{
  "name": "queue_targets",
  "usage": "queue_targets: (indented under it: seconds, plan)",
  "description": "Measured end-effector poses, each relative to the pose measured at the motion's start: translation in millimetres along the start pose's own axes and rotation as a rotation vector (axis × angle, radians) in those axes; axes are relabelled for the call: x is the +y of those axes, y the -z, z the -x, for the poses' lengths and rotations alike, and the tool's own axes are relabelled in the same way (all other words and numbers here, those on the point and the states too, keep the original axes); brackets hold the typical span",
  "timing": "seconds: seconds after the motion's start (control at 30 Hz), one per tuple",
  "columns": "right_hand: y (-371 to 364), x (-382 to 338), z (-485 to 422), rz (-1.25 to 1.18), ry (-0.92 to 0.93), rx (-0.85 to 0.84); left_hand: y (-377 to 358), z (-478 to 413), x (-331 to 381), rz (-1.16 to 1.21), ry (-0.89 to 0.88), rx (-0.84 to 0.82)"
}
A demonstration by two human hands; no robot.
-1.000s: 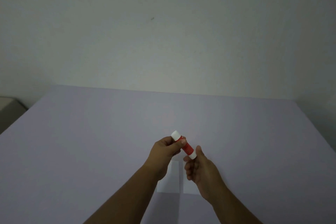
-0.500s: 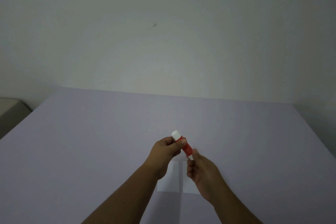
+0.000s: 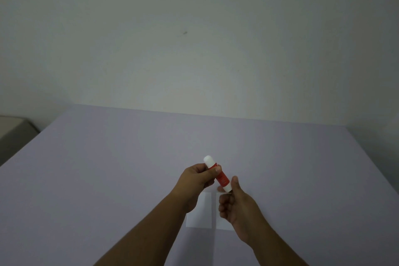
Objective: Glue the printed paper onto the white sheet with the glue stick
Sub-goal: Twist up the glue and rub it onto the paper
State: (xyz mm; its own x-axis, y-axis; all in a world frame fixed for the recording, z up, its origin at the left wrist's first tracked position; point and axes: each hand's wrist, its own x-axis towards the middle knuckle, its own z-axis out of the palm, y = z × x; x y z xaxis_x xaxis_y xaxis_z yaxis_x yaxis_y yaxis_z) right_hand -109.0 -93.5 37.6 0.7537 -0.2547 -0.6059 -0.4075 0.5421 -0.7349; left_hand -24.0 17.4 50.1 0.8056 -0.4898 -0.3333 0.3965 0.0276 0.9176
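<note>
A red glue stick [image 3: 220,175] with white ends is held above the table, tilted with its far white end up and to the left. My left hand [image 3: 197,179] grips its upper red part near that end. My right hand [image 3: 236,205] pinches the lower white end between thumb and fingers. Beneath the hands two white paper pieces lie side by side on the table, the left piece [image 3: 201,214] and the right piece [image 3: 222,223], which my right hand partly covers. I cannot make out any print on either.
The lilac table [image 3: 108,179] runs to a plain wall at its far edge. A grey object [image 3: 13,131] stands beyond the table's left edge.
The glue stick stays held in both hands at about the same spot. My right hand has shifted its grip on the lower white end, with the thumb now raised beside it.
</note>
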Motion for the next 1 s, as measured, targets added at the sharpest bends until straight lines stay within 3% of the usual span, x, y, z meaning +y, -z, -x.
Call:
queue_targets:
  seconds: [0.1,0.27,0.43,0.57,0.73,0.9,1.0]
  plan:
    - [0.4,0.9,-0.2,0.025,0.164,0.039,-0.1,0.5,-0.9,0.016,0.002,0.012]
    - [1.4,-1.6,1.8,0.019,-0.019,-0.015,-1.1,0.5,0.9,-0.004,-0.005,-0.011]
    - [2.8,0.9,0.6,0.005,0.186,-0.012,1.3,-0.4,2.1,0.012,-0.001,0.006]
    - [4.8,2.1,-1.0,-0.057,0.018,-0.061,2.6,-0.6,3.5,0.001,0.004,-0.022]
    - [4.5,6.2,-6.0,0.001,0.172,-0.011,5.4,-2.0,1.6,-0.008,0.035,0.018]
    - [4.3,7.4,-6.1,-0.028,0.050,-0.051,6.5,-2.3,-0.1,-0.007,0.036,0.005]
    - [3.7,9.9,-7.6,-0.104,0.148,-0.059,7.0,-2.8,-2.1,-0.006,0.056,0.008]
